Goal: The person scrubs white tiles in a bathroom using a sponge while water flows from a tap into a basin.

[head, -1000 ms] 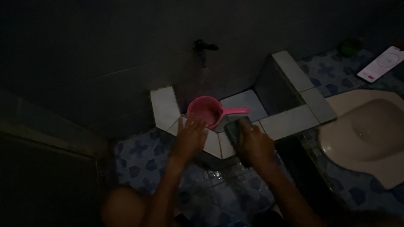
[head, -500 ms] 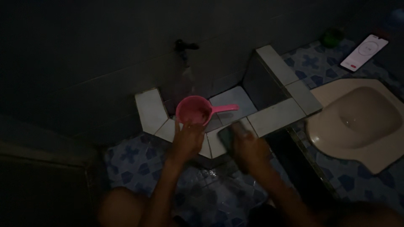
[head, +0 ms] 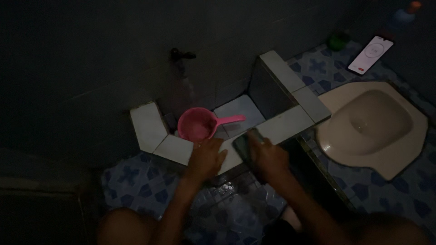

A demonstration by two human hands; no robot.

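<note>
Sponge in right hand scrubs the tiled ledge edge.

Left hand flat, fingers spread; right hand curled, gripping.

- Very dim room; most of the light falls on the floor and fixtures, corners lost in dark.
- Wall: dark tiles, faint grout lines.
- Tap mounted on the wall above a low tiled basin curb, pale tiles on top.
- Floor: blue patterned tiles, wet sheen near the curb.
- Squat toilet, pale, set in the floor at right.
- A lit phone lies on the floor beyond it.
</note>
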